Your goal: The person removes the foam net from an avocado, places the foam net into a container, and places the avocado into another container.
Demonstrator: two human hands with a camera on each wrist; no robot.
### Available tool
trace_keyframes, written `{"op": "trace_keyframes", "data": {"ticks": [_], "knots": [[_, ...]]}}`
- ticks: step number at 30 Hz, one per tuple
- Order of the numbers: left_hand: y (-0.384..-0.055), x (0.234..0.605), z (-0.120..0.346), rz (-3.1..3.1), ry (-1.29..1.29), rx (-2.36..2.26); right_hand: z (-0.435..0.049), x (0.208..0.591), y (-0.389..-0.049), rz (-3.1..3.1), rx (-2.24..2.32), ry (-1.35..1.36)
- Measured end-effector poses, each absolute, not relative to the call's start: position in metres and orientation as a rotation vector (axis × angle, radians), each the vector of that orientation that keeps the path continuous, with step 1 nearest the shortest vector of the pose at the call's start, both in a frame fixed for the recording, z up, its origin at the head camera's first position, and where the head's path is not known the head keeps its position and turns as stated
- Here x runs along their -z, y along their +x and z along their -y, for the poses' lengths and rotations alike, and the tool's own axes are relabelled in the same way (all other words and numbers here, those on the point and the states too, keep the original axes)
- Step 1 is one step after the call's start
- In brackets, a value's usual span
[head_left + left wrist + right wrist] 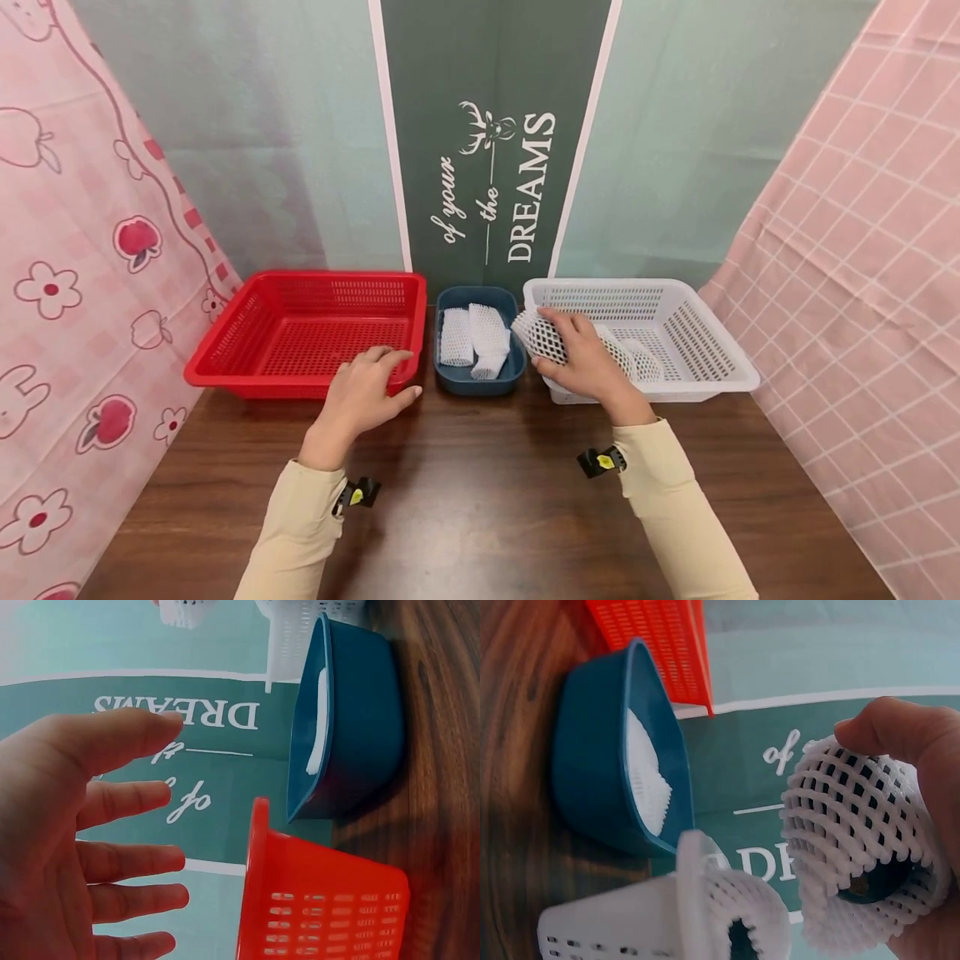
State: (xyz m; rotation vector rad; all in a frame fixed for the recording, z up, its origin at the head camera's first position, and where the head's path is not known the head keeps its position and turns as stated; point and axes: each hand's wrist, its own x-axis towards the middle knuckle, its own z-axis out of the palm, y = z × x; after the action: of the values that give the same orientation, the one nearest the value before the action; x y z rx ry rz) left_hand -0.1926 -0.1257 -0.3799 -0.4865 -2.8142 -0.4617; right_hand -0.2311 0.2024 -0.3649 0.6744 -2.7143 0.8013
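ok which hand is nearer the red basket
Left: the left hand is by the red basket, at its near right corner; the right hand is past the blue bin, holding a foam net by the white basket.

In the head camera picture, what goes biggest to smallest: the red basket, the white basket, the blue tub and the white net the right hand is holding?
1. Red basket and white basket: too alike to rank
2. Blue tub
3. White net in the right hand, partly covered by it
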Motion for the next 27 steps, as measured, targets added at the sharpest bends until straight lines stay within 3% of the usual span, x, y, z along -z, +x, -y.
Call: {"op": "trace_keyframes", "data": {"ticks": [15,27], "knots": [[-0.176,0.397,0.144,2.712,-0.572,0.451,-0.177,0.383,-0.230,2.716,-0.846,0.873],[-0.165,0.419,0.146,2.529,-0.817,0.454,-0.164,0.403,-0.229,2.711,-0.709,0.979]]}}
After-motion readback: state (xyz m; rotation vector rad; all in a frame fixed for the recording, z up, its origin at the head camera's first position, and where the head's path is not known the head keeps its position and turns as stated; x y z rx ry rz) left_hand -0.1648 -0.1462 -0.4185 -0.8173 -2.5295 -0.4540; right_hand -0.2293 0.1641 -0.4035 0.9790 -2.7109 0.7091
